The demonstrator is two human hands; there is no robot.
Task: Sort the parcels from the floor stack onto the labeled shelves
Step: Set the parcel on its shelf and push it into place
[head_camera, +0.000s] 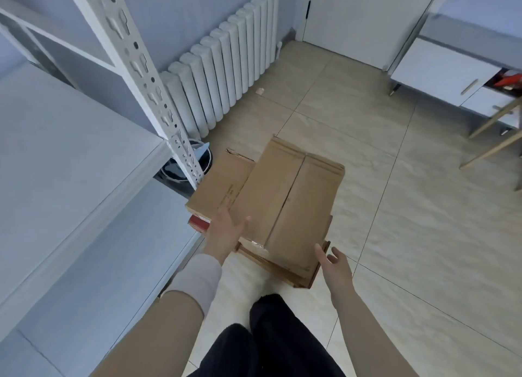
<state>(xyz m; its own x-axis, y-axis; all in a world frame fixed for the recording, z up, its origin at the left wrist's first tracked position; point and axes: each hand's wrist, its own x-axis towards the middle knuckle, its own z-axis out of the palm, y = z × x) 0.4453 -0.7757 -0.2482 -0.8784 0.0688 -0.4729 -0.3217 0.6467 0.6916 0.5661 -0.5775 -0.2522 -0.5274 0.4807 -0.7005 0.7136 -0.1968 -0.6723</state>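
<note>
Head view, left hand (226, 231) on parcel stack (288, 195), right hand (336, 263) nearby

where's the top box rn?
Head view, centre: top box lies on the floor stack, right of the shelf post, with the left hand at its near-left edge and the right hand by its near-right corner.

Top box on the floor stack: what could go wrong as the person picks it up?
The top box lies askew over the flat box and the bottom box, so lifting it may drag those along. The right hand looks clear of it while the left hand touches its edge; a one-sided lift could tip it. The shelf post stands close on the left and could be knocked.
</note>
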